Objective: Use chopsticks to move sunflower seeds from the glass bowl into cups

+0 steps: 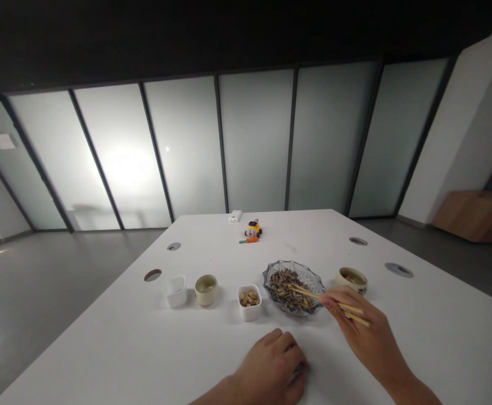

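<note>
My right hand point(361, 326) is closed around a pair of wooden chopsticks point(307, 291). Their tips reach into a scalloped clear glass bowl point(314, 277) and touch the striped sunflower seeds point(285, 281) heaped inside. My left hand point(273, 365) rests on the table in front of the bowl, its fingers curled in; whatever lies under them is hidden. A small white square container point(249, 316) with tan nut-like pieces point(249, 298) stands just left of the bowl. Right of the bowl, a beige ceramic cup point(357, 278) is partly behind my right hand, with a little something inside.
Farther left stand another beige cup point(206, 295) and a white translucent square container point(175, 295). Toward the table's far edge are a yellow toy vehicle point(254, 228), an orange carrot-shaped item point(251, 240) and a white device point(235, 216). Round holes point(153, 275) pierce the white tabletop point(136, 332).
</note>
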Motion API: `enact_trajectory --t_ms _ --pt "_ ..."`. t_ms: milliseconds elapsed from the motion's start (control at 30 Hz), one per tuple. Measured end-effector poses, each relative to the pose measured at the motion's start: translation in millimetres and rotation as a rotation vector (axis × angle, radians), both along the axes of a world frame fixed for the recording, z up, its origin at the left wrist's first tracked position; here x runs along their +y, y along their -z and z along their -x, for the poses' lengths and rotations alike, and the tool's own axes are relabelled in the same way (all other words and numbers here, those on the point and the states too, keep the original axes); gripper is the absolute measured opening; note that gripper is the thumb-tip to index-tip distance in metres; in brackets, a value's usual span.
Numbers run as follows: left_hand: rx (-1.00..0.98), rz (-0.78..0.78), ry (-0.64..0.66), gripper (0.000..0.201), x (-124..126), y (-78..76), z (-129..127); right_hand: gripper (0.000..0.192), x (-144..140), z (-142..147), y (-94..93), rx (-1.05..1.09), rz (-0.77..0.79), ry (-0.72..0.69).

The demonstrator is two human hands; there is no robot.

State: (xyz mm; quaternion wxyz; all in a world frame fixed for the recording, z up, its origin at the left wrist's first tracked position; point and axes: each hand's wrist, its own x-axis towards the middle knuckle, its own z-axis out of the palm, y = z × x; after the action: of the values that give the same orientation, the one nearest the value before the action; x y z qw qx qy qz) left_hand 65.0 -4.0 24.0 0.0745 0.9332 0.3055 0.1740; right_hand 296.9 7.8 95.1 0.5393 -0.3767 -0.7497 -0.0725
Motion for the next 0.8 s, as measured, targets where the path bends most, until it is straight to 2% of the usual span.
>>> enact_trajectory --t_ms 333,600,800 --pt "0.011 -0.007 0.001 0.016 0 1.0 1 0.02 -1 3 -1.0 0.015 0.061 -0.03" --pt "0.022 0.009 -0.006 0.013 -1 -4.5 0 0.013 -8 5 -8.5 0.057 -0.04 -0.009" --pt "0.022 -0.03 -0.007 0.012 0 -1.1 -1 0.017 -20 24 -9.6 0.167 0.041 -0.127"
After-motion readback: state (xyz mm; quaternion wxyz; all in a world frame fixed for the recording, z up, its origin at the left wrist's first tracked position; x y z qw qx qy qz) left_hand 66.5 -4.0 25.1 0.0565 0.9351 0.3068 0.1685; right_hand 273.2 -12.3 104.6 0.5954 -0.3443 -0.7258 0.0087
